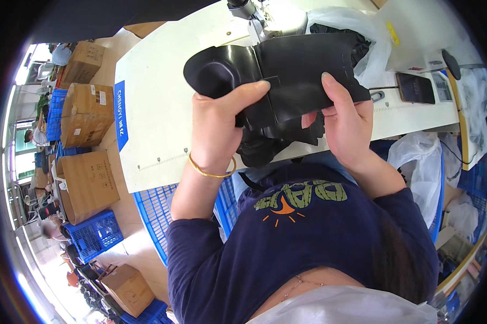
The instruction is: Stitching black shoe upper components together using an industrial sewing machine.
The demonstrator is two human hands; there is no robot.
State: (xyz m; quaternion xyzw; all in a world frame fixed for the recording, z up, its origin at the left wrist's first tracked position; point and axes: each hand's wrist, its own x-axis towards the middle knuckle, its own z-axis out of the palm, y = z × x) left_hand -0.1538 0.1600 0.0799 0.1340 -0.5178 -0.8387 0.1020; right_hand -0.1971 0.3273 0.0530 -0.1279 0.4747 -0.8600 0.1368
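Both my hands hold a glossy black piece [305, 62] of sheet material up above the white work table. It has a moulded round hollow at its left end, a seam across the middle and a ragged right edge. My left hand [216, 121] is closed on its left part, thumb on top beside the seam and fingers hidden underneath. Gripping the right end, my right hand [349, 129] has its thumb on top and its fingers curled below. More black material [259, 148] hangs under the piece at the table's near edge. Just behind stands a sewing machine head [256, 27].
The white table [151, 92] extends to the left. A clear plastic bag [381, 46] with black material lies at the back right, near a phone [416, 88]. A blue crate [154, 208] stands below the near edge. Cardboard boxes [88, 114] line the left floor.
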